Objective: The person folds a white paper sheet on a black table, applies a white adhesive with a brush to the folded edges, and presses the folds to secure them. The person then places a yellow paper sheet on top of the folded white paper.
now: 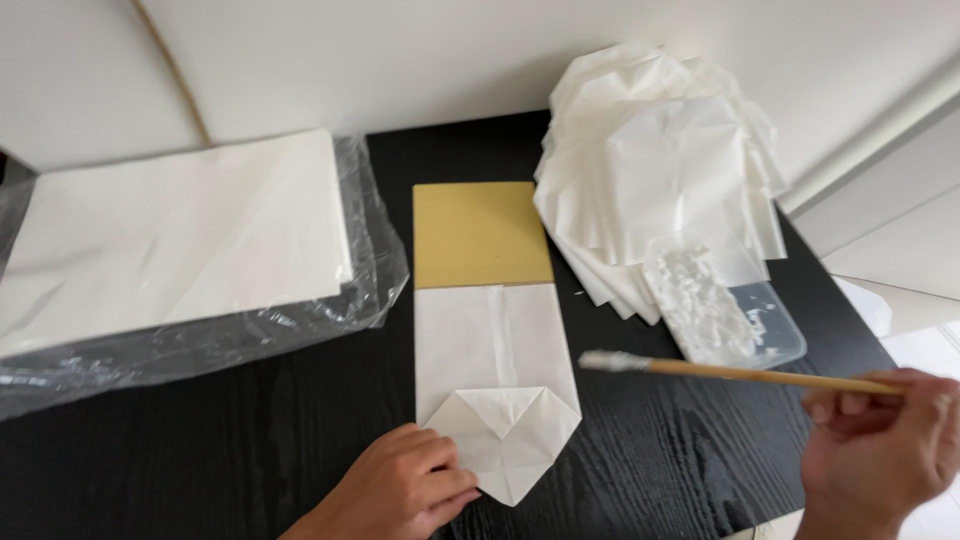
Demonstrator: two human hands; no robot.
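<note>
Your left hand (pixel 405 485) lies flat, open, pinning the folded paper (pixel 497 385) at the table's (pixel 250 440) near edge. Your right hand (pixel 880 440) pinches the brush (pixel 740 373), its tip pasty. Risk: drips on bare paper; lift the left hand and the flaps spring open.

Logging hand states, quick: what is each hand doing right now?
Left hand: fingers flat, pressing the folded paper bag.
Right hand: closed on the brush.

Matt black wood-grained bench (pixel 250 440); thin white creased paper bag (pixel 495 375); matt mustard card (pixel 480 235); glossy crinkled clear plastic wrap (pixel 375 260); wooden-handled brush (pixel 740 373); translucent plastic tray (pixel 770 325) of white paste.
</note>
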